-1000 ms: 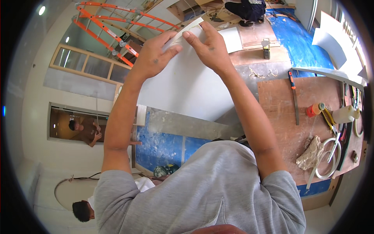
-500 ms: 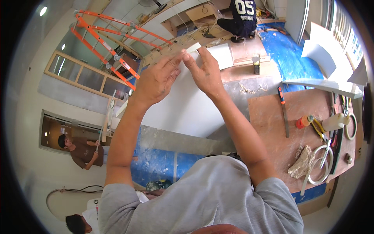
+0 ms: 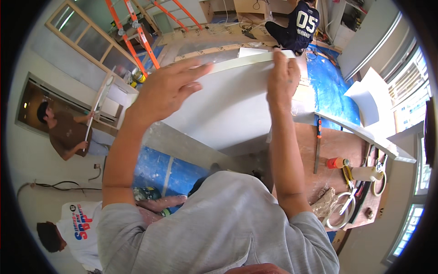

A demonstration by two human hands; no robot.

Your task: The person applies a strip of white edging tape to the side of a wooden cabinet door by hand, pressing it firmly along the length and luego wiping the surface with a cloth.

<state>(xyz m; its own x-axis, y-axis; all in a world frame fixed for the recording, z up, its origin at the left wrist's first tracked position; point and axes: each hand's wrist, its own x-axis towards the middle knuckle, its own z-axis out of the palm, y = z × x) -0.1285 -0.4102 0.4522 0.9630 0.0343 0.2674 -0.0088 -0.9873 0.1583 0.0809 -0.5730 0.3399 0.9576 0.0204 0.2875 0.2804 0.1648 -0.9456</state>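
Note:
A large white panel (image 3: 228, 102) stands tilted in front of me, with a pale narrow edge (image 3: 244, 61) along its top. My left hand (image 3: 169, 89) is at the left part of that edge. Its fingers are stretched out with the thumb apart, and the fingertips reach the edge. Farther right, my right hand (image 3: 283, 80) is closed over the panel's top edge near its right end. Its thumb lies along the edge, and the far side of the grip is hidden.
On my right, a wooden board (image 3: 301, 155) carries a file (image 3: 318, 146), a red bottle (image 3: 336, 163), a white bottle (image 3: 365, 173) and a coil of white edging (image 3: 340, 214). Other people (image 3: 68, 132) work nearby. An orange ladder (image 3: 132, 32) stands far left; blue sheeting (image 3: 328, 86) covers the floor.
My hands, close together at the panel's top edge before, have moved apart, the left one leftward and the right one rightward. The view has turned, showing more of the long edge.

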